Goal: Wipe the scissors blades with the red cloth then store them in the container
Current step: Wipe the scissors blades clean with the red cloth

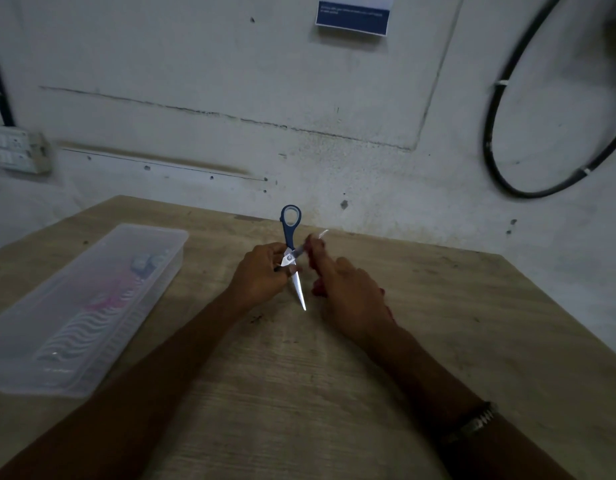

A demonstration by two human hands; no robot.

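Blue-handled scissors (291,237) are held spread open above the middle of the wooden table (438,341). My left hand (260,275) grips them near the pivot, with one blue handle loop pointing up and one bare blade pointing down toward me. My right hand (348,296) holds the red cloth (315,289), mostly hidden under the fingers, pinched round the other blade, whose blurred tip sticks out to the upper right. The clear plastic container (92,306) lies on the table's left side with its lid on.
Pink and white items show faintly through the container. A grey wall runs behind the table, with a switch box (15,152) at left, a blue-and-white notice (353,15) above and a black cable loop (507,150) at right.
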